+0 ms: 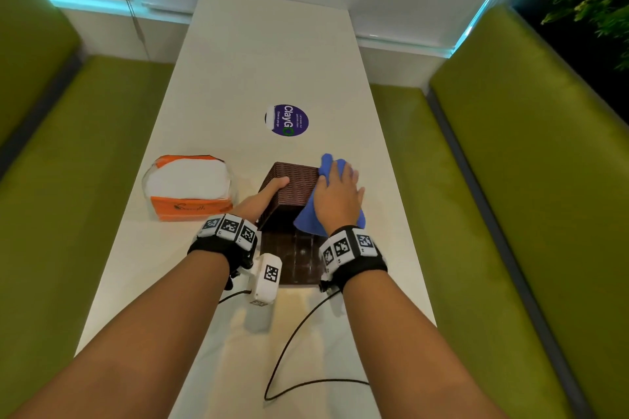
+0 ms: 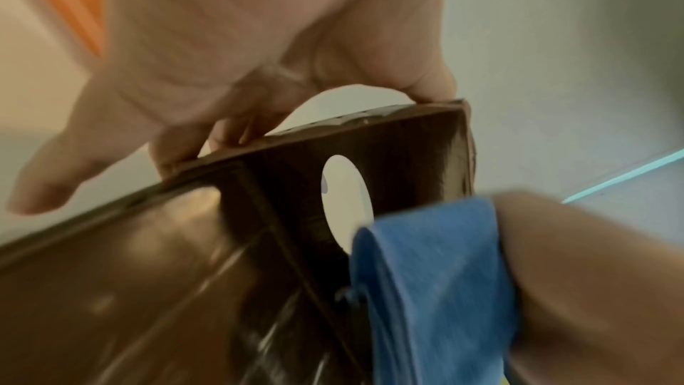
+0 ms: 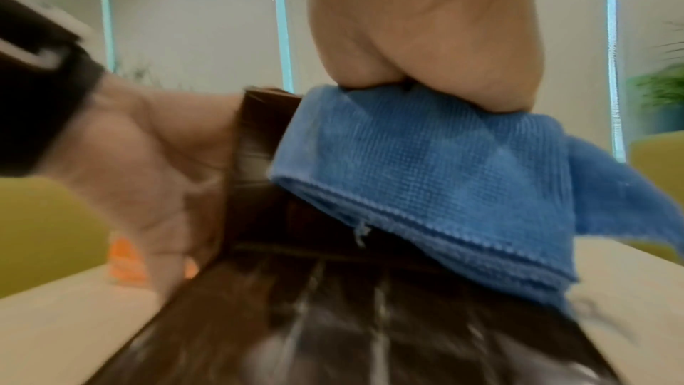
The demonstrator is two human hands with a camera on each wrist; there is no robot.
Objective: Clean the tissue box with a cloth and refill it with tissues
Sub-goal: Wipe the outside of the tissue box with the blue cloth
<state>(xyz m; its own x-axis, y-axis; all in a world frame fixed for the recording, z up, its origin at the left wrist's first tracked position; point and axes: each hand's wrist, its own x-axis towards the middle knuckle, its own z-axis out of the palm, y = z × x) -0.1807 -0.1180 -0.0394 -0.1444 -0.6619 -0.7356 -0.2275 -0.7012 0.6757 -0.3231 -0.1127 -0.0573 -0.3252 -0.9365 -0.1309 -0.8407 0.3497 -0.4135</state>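
Tissue pack [image 1: 189, 188]: on the table [image 1: 272, 54], left of the box, waiting.
Left hand [image 1: 269, 196]: fingers curl round the left side of the brown box [image 1: 293, 190], gripping it.
Right hand [image 1: 335, 199]: flat, fingers straight, pressing the blue cloth [image 1: 310, 219] on the box's right side.
Tip: hold the box steady and rub every side.

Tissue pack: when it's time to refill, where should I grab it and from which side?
Grip the tissue pack across its short width, coming from above with the left hand, which is nearest. It lies flat on the table, left of the box, with bare tabletop around it. The soft wrap probably dents, so squeeze lightly.
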